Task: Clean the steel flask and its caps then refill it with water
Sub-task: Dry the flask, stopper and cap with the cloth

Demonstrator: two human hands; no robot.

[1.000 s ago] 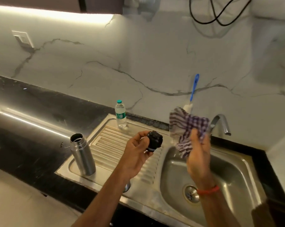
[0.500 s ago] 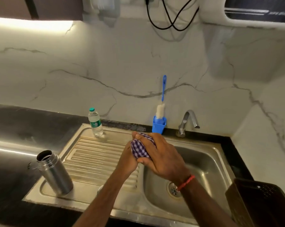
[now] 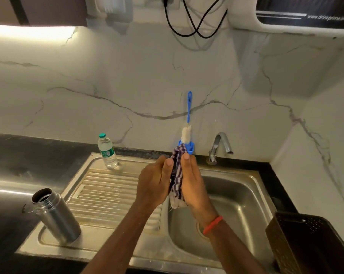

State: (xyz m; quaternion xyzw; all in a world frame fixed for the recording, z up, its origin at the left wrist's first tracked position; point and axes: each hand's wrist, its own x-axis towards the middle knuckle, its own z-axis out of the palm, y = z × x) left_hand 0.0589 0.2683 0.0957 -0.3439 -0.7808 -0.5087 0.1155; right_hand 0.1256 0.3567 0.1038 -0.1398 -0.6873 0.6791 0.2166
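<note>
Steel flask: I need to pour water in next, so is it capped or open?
Open. The steel flask stands on the sink's drainboard with its dark mouth bare, no cap on it.

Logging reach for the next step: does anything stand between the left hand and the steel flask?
Nothing visible does. Only bare ribbed drainboard lies between the left hand and the open steel flask; the water bottle stands farther back. That hand and the right hand hold the checked cloth, though.
</note>
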